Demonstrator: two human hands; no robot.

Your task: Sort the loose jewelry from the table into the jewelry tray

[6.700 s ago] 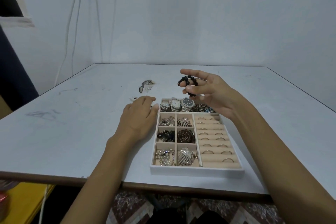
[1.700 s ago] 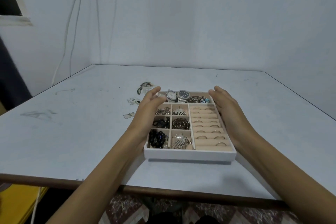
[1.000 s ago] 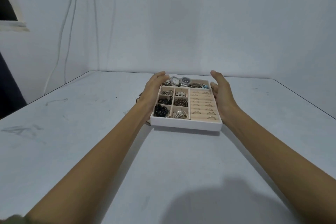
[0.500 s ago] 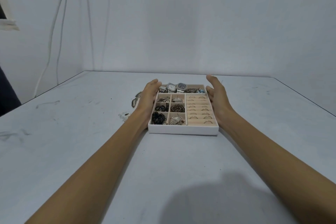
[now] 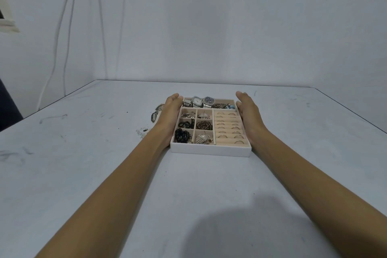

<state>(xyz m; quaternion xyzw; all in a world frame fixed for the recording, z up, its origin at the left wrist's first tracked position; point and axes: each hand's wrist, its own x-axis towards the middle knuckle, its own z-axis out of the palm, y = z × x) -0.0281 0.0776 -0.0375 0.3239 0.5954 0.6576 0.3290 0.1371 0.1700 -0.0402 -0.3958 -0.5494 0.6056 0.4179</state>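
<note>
On the scuffed grey table, a rectangular white jewelry tray with beige velvety compartments sits between the flat, straight-fingered left hand and right hand, both pressing its sides.

Grey table, dark scuff marks; white wall behind; cables hanging at left.

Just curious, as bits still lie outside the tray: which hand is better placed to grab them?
Probably the left hand. The loose pieces lie on the table just beyond its outer side, while the right hand sits across the tray from them.
</note>
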